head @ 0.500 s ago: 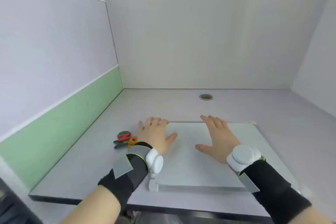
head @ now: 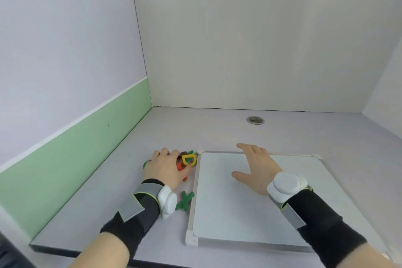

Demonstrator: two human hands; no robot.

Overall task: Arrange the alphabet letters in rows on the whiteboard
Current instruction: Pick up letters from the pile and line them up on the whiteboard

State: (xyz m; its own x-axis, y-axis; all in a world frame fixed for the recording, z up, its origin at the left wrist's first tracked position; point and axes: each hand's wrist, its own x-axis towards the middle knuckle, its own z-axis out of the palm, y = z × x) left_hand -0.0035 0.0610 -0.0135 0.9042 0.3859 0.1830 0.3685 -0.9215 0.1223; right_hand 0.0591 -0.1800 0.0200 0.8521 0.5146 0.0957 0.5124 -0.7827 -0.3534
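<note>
While whiteboard (head: 250,198) lies bare, left hand (head: 167,169) curls over letter pile (head: 187,161) (grip unclear); right hand (head: 256,168) flat, fingers spread, steadying board; next: lift one letter

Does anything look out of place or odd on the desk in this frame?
Only mildly. The letters lie in a jumbled heap off the whiteboard's left edge, under the left hand. One green X sits apart, nearer the person. The board is bare, with the right hand flat on it. Nothing looks damaged.
</note>
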